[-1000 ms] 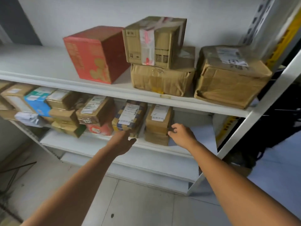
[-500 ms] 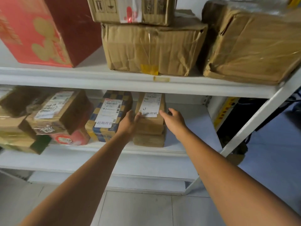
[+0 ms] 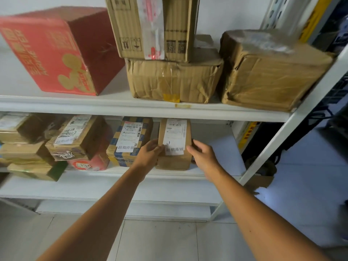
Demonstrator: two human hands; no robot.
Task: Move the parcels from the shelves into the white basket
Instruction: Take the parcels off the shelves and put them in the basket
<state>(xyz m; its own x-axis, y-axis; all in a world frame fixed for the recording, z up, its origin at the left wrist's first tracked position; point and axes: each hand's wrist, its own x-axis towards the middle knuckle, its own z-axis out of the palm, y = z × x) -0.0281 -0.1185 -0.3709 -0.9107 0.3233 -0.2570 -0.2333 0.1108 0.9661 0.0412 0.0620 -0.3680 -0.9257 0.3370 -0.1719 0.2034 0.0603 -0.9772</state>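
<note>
A small brown parcel (image 3: 174, 136) with a white label stands on the lower shelf (image 3: 212, 146), on top of another brown parcel (image 3: 173, 162). My left hand (image 3: 149, 153) grips its left side and my right hand (image 3: 202, 154) grips its right side, thumbs on the front. Left of it sits a blue-and-yellow checked parcel (image 3: 130, 140). Further left lie several brown parcels (image 3: 79, 136) and a red packet (image 3: 88, 163). The white basket is not in view.
The upper shelf (image 3: 113, 105) carries a red box (image 3: 56, 51), a crumpled brown box (image 3: 173, 80) with a taped carton (image 3: 152, 27) on it, and a large wrapped box (image 3: 269, 72). A white slanted upright (image 3: 293, 129) stands at right. Tiled floor lies below.
Both hands reached in from in front of the shelf and closed round the sides of the small labelled parcel. The view has come nearer to the shelves.
</note>
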